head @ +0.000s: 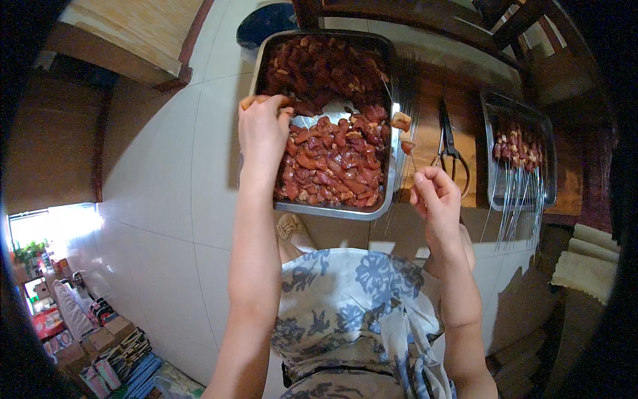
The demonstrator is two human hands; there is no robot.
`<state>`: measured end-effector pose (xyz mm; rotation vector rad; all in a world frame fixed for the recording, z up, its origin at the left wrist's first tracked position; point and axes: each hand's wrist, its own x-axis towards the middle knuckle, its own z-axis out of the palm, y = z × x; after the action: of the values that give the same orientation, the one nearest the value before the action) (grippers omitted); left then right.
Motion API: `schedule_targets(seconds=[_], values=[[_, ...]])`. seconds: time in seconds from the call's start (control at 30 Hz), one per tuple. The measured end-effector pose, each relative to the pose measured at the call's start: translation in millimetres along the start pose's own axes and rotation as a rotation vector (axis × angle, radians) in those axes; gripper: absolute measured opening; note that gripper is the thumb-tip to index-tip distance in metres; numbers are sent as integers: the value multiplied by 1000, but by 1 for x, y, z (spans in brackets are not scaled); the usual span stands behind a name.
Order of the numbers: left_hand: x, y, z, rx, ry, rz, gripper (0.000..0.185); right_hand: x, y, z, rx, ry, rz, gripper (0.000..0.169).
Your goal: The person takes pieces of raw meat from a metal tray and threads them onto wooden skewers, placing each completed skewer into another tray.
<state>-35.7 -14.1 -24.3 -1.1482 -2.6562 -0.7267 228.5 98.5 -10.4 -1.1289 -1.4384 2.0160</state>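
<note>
A large metal tray (329, 211) holds raw cut meat (334, 159), with a bare patch of its bottom showing in the middle. My left hand (265, 117) is at the tray's left side, fingers curled down by the darker meat; whether they pinch a piece is hidden. Between the thumb and fingers of my right hand (436, 197) is a thin metal skewer (413, 162). It carries a pale, fatty-looking chunk (401, 121) and a red meat piece (407, 147), just right of the tray. Loose metal skewers (406, 90) lie under and beyond it.
Black-handled scissors (450, 149) lie on the wooden surface (423, 184). At the right, a smaller metal tray (549, 179) holds several loaded meat skewers (518, 147), their bare ends over its near edge. A dark wooden chair-like frame (408, 25) stands behind. Boxes (99, 341) are piled lower left.
</note>
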Motion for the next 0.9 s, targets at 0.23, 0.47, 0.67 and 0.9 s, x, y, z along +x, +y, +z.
schedule_targets(seconds=[0.23, 0.47, 0.67, 0.9], values=[[3, 15, 4, 178, -138, 35, 26, 1, 2, 0, -10, -10, 30, 9], [8, 15, -6, -820, -310, -290, 18, -1, 0, 0, -18, -23, 38, 8], [5, 30, -17, -1639, -435, -591, 23, -11, 3, 9, -293, -135, -219, 14], [3, 31, -17, -1769, -445, -576, 22, -10, 5, 12, -526, -47, -373, 12]])
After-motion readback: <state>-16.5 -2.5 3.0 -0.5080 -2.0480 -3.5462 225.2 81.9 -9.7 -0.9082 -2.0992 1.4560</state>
